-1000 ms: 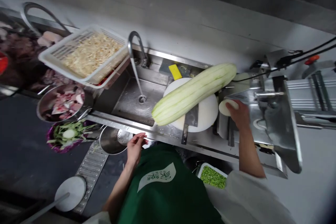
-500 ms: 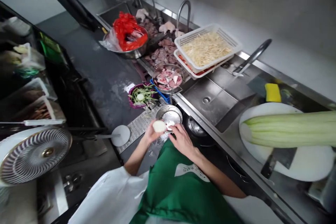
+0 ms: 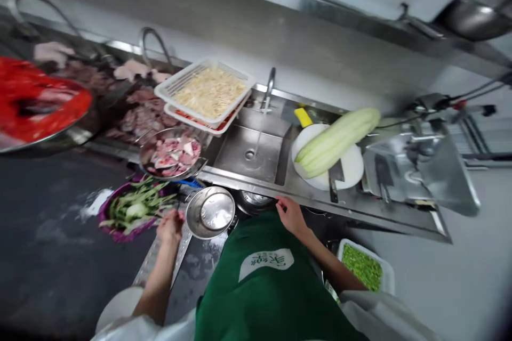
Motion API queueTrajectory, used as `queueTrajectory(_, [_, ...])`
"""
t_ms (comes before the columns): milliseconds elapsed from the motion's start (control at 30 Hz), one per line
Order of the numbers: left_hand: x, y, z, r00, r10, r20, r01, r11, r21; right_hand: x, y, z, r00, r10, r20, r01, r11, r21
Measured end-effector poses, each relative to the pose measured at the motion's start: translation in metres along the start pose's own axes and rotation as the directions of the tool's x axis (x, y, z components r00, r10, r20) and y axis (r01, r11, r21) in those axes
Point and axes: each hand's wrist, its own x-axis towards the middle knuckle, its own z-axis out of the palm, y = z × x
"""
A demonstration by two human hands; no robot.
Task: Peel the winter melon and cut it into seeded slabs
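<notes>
A pot (image 3: 212, 214) stands beside the curled fingers of the left hand (image 3: 170, 228), the counter edge (image 3: 269, 188) beyond the narrowed right hand (image 3: 293, 217), what either grips unclear.

Cool, rather dim light leaves pale glints along the front rim of the sink (image 3: 234, 157) and in the steel pot (image 3: 219, 212) just in front of it, while the wall (image 3: 316, 58) behind it darkens to grey up beneath the shelf (image 3: 296, 1). Far left of the sink, the red bag (image 3: 22, 77) looks soft and stretched by the wide lens, and the lower corners sink into shadow.
</notes>
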Motion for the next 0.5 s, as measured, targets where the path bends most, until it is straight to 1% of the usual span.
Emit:
queueTrajectory(67, [-0.030,-0.037,0.051,0.993,-0.060,0.099,0.054,0.997,0.060,0.008,0.026,-0.035,0.991,0.062,-0.122,-0.064,0.998,-0.018])
queueTrajectory(100, [-0.047,-0.054,0.077,0.982,-0.089,0.167,0.074,0.993,0.092,0.015,0.040,-0.056,0.982,0.082,-0.173,-0.087,0.996,-0.024])
queueTrajectory(133, [-0.063,-0.068,0.102,0.962,-0.119,0.245,0.090,0.988,0.126,0.024,0.053,-0.080,0.971,0.096,-0.219,-0.107,0.994,-0.036])
queueTrajectory(167, [-0.079,-0.080,0.126,0.932,-0.152,0.330,0.104,0.982,0.161,0.036,0.067,-0.106,0.959,0.105,-0.263,-0.124,0.991,-0.058])
queueTrajectory(233, [-0.109,-0.099,0.171,0.842,-0.234,0.486,0.135,0.964,0.230,0.067,0.098,-0.165,0.930,0.116,-0.349,-0.167,0.978,-0.122])
queueTrajectory(267, [-0.122,-0.106,0.190,0.797,-0.279,0.536,0.156,0.952,0.264,0.086,0.115,-0.197,0.913,0.127,-0.388,-0.200,0.967,-0.155])
queueTrajectory(300, [-0.134,-0.112,0.207,0.760,-0.323,0.564,0.181,0.939,0.293,0.108,0.133,-0.229,0.894,0.153,-0.422,-0.249,0.951,-0.182])
queueTrajectory(333, [-0.145,-0.118,0.223,0.736,-0.364,0.572,0.209,0.924,0.319,0.130,0.153,-0.261,0.871,0.199,-0.449,-0.315,0.928,-0.200])
queueTrajectory(400, [-0.165,-0.126,0.250,0.708,-0.443,0.550,0.274,0.890,0.364,0.178,0.194,-0.318,0.818,0.328,-0.472,-0.468,0.856,-0.217])
queueTrajectory(467, [-0.183,-0.132,0.273,0.680,-0.515,0.523,0.349,0.854,0.387,0.225,0.236,-0.363,0.774,0.432,-0.463,-0.578,0.781,-0.238])
queueTrajectory(500, [-0.192,-0.133,0.284,0.664,-0.545,0.512,0.385,0.836,0.390,0.247,0.255,-0.380,0.761,0.460,-0.458,-0.606,0.755,-0.249])
